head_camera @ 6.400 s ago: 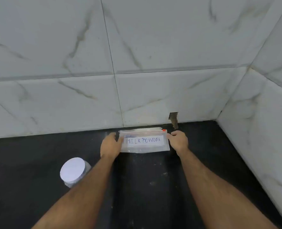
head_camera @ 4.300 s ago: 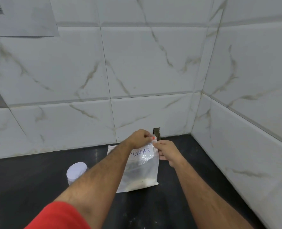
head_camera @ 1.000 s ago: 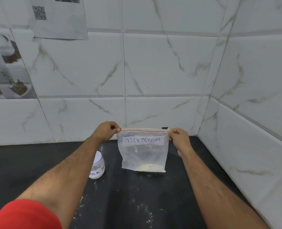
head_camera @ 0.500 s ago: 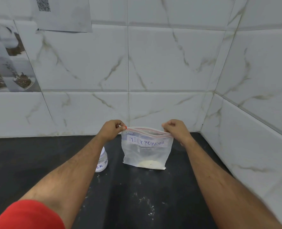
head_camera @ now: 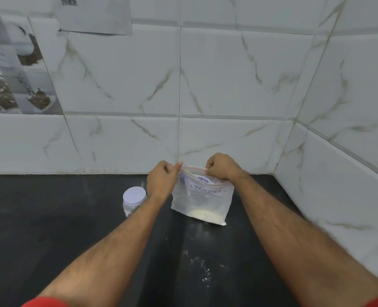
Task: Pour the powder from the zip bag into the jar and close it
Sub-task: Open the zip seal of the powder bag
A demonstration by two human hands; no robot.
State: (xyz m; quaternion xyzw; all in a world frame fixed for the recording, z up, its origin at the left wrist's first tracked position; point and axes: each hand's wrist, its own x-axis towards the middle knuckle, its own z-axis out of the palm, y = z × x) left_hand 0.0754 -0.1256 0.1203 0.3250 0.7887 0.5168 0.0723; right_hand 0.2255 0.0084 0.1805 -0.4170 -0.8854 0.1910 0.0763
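Two hands pinch the clear plastic zip bag (head_camera: 202, 201) upright on the black counter (head_camera: 50, 218), left hand (head_camera: 162, 181) and right hand (head_camera: 222, 166) at its mouth; white-lidded clear jar (head_camera: 133, 201), still capped, stands just beside the left wrist.

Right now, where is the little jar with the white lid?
The jar stands on the black counter, just left of the left hand and the zip bag.

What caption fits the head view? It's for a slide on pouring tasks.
Both hands, left hand and right hand, pull open the milk powder zip bag beside the lidded jar on a dark counter.
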